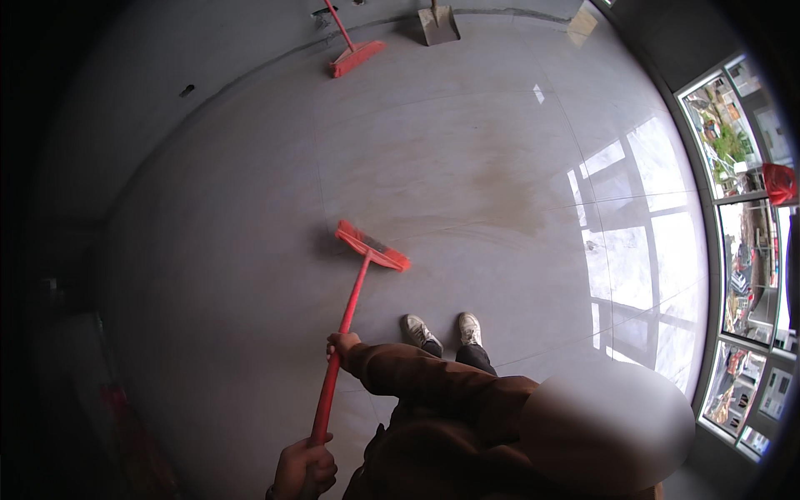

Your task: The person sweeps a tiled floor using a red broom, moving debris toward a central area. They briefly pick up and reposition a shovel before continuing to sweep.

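Note:
A push broom with a red handle [353, 300] slants up from the lower left to its red-orange head [373, 245], which is over the pale tiled floor [437, 281], in front of a pair of white shoes. Around the upper end of the handle, near the bottom edge, is my left hand [306, 465]. Farther down the shaft, my right hand [342, 345] grips it, its brown-sleeved arm reaching across from the right. Beyond the broom head lies a brownish dusty smear [509, 190] on the floor. Whether the bristles touch the floor I cannot tell.
A second red broom [357, 57] and a metal shovel [439, 25] stand by the far wall [250, 44]. Framed windows [744, 269] line the right side, and their glare shows on the floor. A red object [779, 183] is near the glass. The left side is dark.

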A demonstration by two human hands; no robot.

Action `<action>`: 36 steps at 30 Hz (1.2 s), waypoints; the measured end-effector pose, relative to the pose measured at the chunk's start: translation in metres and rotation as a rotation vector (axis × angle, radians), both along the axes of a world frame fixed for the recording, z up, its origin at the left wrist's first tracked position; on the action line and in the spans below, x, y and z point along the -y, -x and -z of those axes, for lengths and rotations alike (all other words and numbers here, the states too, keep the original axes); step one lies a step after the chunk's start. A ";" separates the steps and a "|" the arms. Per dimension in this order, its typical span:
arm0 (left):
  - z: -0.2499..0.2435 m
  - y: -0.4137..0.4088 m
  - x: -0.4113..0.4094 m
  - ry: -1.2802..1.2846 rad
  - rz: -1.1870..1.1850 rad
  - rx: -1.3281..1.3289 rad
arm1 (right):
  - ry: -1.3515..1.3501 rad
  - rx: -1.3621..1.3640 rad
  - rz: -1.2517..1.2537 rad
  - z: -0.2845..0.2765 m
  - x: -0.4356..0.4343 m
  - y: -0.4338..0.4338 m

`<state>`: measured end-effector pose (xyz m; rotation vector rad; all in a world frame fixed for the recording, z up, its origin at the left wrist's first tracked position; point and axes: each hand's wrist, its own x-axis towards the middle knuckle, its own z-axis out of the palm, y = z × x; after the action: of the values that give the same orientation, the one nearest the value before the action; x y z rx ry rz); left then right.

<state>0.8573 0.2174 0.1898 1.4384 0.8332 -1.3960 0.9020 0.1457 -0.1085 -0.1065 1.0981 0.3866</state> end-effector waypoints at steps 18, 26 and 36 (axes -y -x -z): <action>0.054 -0.009 -0.124 0.298 -0.377 -0.362 | 0.075 -0.293 -0.193 0.042 -0.065 0.035; -0.023 -0.001 -0.079 -0.287 -0.069 0.177 | -0.208 0.227 -0.101 -0.032 -0.099 -0.043; 0.054 -0.048 0.045 0.398 0.294 -0.162 | 0.263 -0.075 0.375 0.026 0.166 0.059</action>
<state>0.9056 0.1725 0.1357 1.1792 0.4147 -1.8032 0.8427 -0.0201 -0.1343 -0.1164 1.2109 -0.0918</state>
